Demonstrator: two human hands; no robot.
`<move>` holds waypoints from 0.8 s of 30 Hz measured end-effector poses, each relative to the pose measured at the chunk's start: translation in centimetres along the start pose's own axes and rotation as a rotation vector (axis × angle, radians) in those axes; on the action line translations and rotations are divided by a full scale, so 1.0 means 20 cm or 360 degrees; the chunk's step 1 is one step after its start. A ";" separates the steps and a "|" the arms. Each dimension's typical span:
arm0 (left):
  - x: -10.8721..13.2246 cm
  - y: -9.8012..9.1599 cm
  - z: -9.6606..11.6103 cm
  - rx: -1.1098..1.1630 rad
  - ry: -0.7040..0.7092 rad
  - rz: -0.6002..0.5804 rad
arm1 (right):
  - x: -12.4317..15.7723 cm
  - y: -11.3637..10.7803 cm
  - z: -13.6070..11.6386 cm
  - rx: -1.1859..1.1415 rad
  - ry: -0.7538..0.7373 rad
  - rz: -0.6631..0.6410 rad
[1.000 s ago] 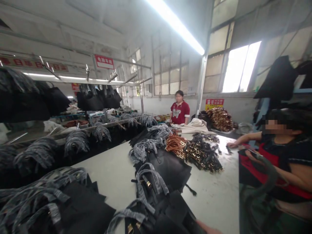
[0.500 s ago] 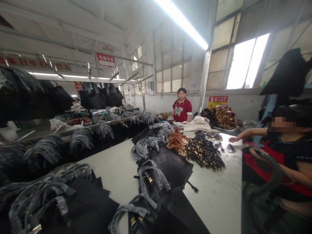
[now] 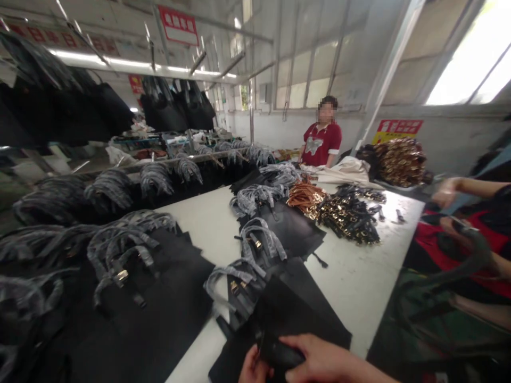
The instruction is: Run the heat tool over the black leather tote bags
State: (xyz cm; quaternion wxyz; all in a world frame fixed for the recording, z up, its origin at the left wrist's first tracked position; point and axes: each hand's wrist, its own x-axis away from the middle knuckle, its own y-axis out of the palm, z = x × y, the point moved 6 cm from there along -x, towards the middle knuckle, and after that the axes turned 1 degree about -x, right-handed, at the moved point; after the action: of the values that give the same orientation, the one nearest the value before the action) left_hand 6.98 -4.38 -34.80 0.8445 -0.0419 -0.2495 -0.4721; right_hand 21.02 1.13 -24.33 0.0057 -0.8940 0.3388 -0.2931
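Near centre: right hand with thumb and fingers closed on a black piece, over a black bag at the near side of the table. Left hand just beside, fingers bent at the left edge of the same piece; tightness of this grip not possible to tell. Join between piece and bag likewise unclear.

Beyond the bag: further bags in an overlapping row towards the far end, wrapped handles arched at their left, with a gold buckle between. Far along the table, from left to right: brown straps, then black straps with gold clasps. Behind these, cream cloth.

Near left: broad stack of black bags, handles wrapped. Far left: hanging bags. Far centre: standing person in a red shirt. Right, beside the table: co-worker's blurred hand and a dark loop.
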 end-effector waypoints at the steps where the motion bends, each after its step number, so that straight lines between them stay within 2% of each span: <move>1: 0.01 -0.01 -0.01 0.0021 -0.0029 -0.0001 | 0.01 0.01 0.01 -0.0090 0.0092 0.0006; 2: 0.01 -0.02 -0.02 0.0061 -0.0043 -0.0032 | 0.01 0.00 0.02 -0.0150 0.0117 0.0058; 3: 0.02 -0.01 -0.02 0.0166 -0.0026 -0.0112 | 0.00 -0.04 0.02 -0.0175 0.0091 0.0209; 5: 0.02 -0.01 -0.02 0.0297 -0.0035 -0.0178 | -0.01 -0.07 0.04 -0.0187 0.0099 0.0234; 8: 0.03 -0.01 -0.03 0.0353 -0.0030 -0.0145 | -0.01 -0.08 0.08 -0.0182 0.0143 0.0088; 12: 0.04 -0.02 -0.04 0.0242 0.0024 -0.0170 | 0.00 0.00 0.11 -0.0206 0.0198 -0.0149; 17: 0.01 -0.05 -0.03 0.0260 0.0006 -0.0180 | -0.04 0.04 0.06 -0.0216 0.0118 -0.0057; 21: 0.02 -0.03 0.00 0.0342 0.0021 -0.0222 | -0.03 0.05 0.05 -0.0236 0.0172 -0.0209; 24: 0.04 -0.01 -0.02 0.0412 -0.0087 -0.0229 | -0.04 0.01 0.04 -0.0256 0.0183 -0.0024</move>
State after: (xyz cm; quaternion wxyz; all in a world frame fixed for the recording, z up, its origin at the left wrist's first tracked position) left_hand 7.28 -5.24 -34.83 0.7997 0.0726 -0.3335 -0.4940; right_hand 20.88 1.39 -25.51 -0.0877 -0.8758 0.3542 -0.3159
